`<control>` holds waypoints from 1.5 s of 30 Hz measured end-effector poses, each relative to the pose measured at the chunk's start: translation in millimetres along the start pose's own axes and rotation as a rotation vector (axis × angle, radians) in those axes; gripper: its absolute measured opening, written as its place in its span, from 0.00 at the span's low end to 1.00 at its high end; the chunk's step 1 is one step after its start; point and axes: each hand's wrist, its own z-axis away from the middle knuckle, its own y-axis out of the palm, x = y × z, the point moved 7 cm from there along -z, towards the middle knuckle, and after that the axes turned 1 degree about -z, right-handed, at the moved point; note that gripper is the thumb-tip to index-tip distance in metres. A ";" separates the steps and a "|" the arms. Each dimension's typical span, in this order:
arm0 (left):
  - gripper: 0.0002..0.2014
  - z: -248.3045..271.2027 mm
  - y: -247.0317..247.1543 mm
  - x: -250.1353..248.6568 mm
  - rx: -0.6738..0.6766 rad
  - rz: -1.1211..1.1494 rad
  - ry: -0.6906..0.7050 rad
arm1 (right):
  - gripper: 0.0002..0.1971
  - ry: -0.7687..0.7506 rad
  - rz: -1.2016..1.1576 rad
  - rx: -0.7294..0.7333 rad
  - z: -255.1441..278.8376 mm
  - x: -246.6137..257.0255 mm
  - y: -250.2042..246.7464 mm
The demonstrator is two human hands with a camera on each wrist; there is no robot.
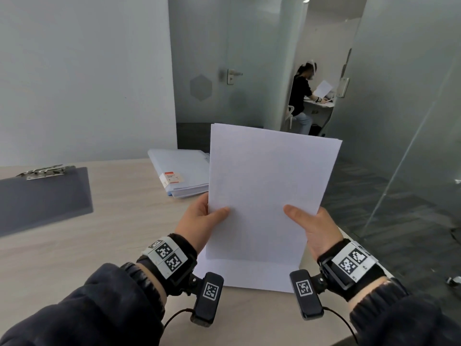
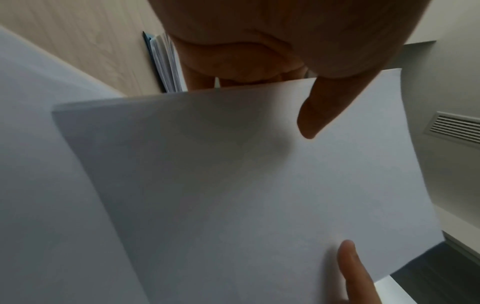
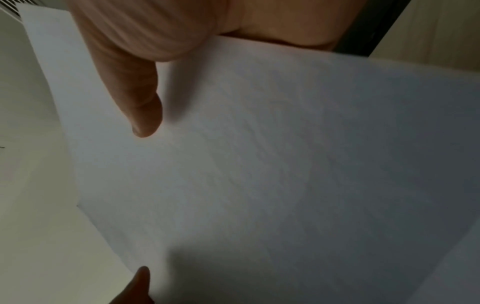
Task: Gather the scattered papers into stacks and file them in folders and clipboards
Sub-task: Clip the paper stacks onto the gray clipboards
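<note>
A stack of white papers [image 1: 269, 191] stands upright above the table [image 1: 87, 245], pinched at its side edges by the left hand [image 1: 202, 218] and right hand [image 1: 314, 228], thumbs in front, fingers behind.

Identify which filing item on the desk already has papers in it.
The pale blue folder beside the raised stack: white sheets show along its edge. The grey clipboard at far left lies bare under its clip.

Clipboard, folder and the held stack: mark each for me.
clipboard [image 1: 47, 203], head view, bare board face.
folder [image 1: 183, 167], head view, its top cover.
held stack [image 1: 267, 191], head view, middle of front sheet.
</note>
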 end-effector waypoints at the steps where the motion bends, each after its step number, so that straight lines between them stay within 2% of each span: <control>1: 0.16 0.1 -1.5 -0.1 0.001 -0.002 0.000 | 0.22 0.004 0.000 0.004 -1.1 -1.6 0.4; 2: 0.17 0.2 -2.8 -0.8 -0.002 -0.006 0.001 | 0.26 0.010 0.000 -0.005 -2.2 -2.0 0.0; 3: 0.16 -1.0 -3.2 -1.7 -0.006 -0.020 0.004 | 0.23 0.007 -0.004 -0.016 -4.0 -0.7 -0.3; 5: 0.13 -4.6 -2.4 -7.6 -0.021 -0.076 0.019 | 0.09 -0.010 -0.007 -0.041 -6.4 6.3 -1.1; 6: 0.11 -6.5 -1.5 -12.3 -0.028 -0.092 0.023 | 0.07 -0.016 0.000 -0.060 -7.9 10.2 -2.3; 9: 0.11 -15.0 7.2 -34.2 -0.009 -0.068 0.068 | 0.06 -0.037 -0.008 -0.080 -13.0 26.4 -2.1; 12: 0.13 -22.4 9.6 -45.8 0.000 -0.009 0.105 | 0.13 -0.043 -0.068 -0.034 -15.5 35.5 -1.5; 17: 0.17 -10.1 4.5 -19.6 0.024 0.037 0.034 | 0.17 -0.027 -0.045 -0.003 -6.1 13.7 -6.8; 20: 0.20 -2.7 5.5 -2.3 0.025 0.035 -0.008 | 0.29 -0.004 -0.025 0.026 -0.7 0.3 -8.4; 23: 0.13 -1.5 7.0 2.8 -0.006 0.029 -0.036 | 0.10 0.014 0.002 -0.002 0.9 0.0 -9.6; 24: 0.11 -1.9 7.1 1.7 -0.013 0.032 -0.042 | 0.10 0.011 0.007 -0.016 0.3 2.1 -8.8; 25: 0.10 -2.7 6.6 -0.5 -0.015 0.033 -0.042 | 0.12 0.004 0.009 -0.010 -1.2 3.7 -6.7; 28: 0.10 -7.0 -5.1 -13.3 -0.043 0.062 -0.019 | 0.32 -0.015 0.003 0.041 -6.9 6.6 5.6; 29: 0.10 -8.3 -13.1 -19.6 -0.070 0.089 -0.009 | 0.33 -0.006 0.022 0.060 -8.9 4.4 11.1; 30: 0.10 -9.5 -23.1 -26.1 -0.098 0.126 0.000 | 0.30 0.004 0.055 0.086 -10.5 1.9 19.0; 32: 0.10 -10.6 -46.8 -37.9 -0.152 0.152 0.014 | 0.11 0.002 0.187 0.141 -12.3 -2.4 40.3; 33: 0.08 -9.5 -60.0 -44.1 -0.172 0.118 0.016 | 0.07 0.004 0.260 0.151 -14.3 -5.5 51.3; 35: 0.08 -6.9 -88.1 -53.0 -0.180 -0.023 -0.021 | 0.09 0.034 0.320 0.165 -20.0 -16.7 71.5; 36: 0.12 -6.5 -106.1 -53.2 -0.173 -0.125 -0.064 | 0.09 0.060 0.319 0.170 -22.8 -22.9 82.1; 38: 0.20 -5.4 -153.3 -47.8 -0.159 -0.361 -0.182 | 0.08 0.122 0.283 0.188 -28.6 -35.5 104.3; 40: 0.23 -1.3 -207.8 -39.5 -0.148 -0.586 -0.325 | 0.08 0.178 0.227 0.190 -32.6 -45.5 126.2; 42: 0.21 3.3 -270.5 -34.9 -0.232 -0.845 -0.453 | 0.09 0.205 0.189 0.211 -33.5 -51.9 149.8; 45: 0.19 15.0 -357.9 -31.5 -0.358 -1.113 -0.603 | 0.09 0.232 0.176 0.248 -32.8 -62.3 182.8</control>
